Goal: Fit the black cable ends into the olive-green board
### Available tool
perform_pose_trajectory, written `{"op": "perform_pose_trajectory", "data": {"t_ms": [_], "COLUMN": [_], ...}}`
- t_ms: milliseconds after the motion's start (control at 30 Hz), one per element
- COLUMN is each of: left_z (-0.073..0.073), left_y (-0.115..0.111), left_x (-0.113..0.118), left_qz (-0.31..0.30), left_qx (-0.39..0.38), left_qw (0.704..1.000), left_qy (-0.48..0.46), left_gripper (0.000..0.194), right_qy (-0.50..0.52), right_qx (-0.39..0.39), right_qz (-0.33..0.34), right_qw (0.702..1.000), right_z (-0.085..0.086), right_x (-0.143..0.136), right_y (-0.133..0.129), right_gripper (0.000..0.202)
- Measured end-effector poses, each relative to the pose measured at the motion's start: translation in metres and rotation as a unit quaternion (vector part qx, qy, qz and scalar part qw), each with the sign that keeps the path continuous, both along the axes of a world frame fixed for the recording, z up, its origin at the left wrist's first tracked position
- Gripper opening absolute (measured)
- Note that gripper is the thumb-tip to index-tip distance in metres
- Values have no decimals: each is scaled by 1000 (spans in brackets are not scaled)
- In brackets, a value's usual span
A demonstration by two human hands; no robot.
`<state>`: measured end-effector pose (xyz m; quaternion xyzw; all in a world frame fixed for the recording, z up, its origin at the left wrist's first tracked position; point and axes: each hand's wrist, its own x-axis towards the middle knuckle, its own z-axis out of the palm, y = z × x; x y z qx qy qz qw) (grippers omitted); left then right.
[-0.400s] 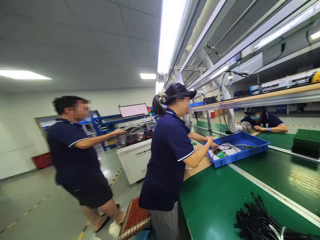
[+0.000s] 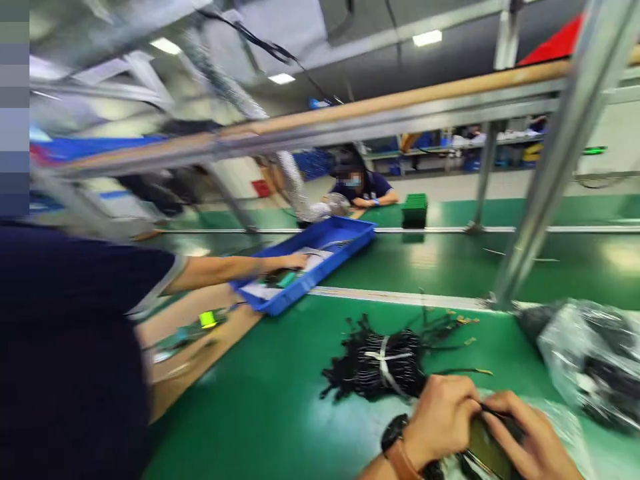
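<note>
Your left hand [image 2: 440,417] and right hand [image 2: 525,433] were both closed around a small dark part [image 2: 487,448] low over the green tabletop [image 2: 280,400], just beside the tied bundle of black cables [image 2: 385,363], probably to keep it steady.

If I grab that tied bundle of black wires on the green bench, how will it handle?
The bundle of black wires would probably lift as one clump, since a white tie cinches its middle. Its loose ends splay outward, so they would likely flop and snag. It looks light for its bulk and unlikely to roll on the green bench.
</note>
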<state>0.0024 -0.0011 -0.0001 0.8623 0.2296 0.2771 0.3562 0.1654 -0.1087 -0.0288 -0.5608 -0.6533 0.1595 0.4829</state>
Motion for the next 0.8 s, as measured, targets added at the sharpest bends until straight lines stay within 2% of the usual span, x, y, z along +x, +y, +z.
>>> {"op": "perform_pose_trajectory", "data": {"t_ms": [167,400,500,633,800], "left_z": [7,7,15,23,19], "left_y": [3,5,8,11,11], "left_x": [-2,-4,-7,-12,-11], "left_qz": [-4,-24,-45,-60,-59], "left_qx": [10,0,-6,26,28], "left_qw": [1000,999,997,995,996], "left_qy": [-11,36,55,75,64], "left_gripper": [20,21,20,14,20], "right_qy": [35,53,62,63,54], "right_qx": [-20,-30,-27,-34,-23], "right_qz": [18,49,40,18,25], "right_qw": [999,997,997,997,998], "right_z": [9,13,18,18,16], "right_x": [-5,-8,-4,-4,-6], "right_y": [6,9,10,9,8], "right_gripper": [25,14,10,7,4]}}
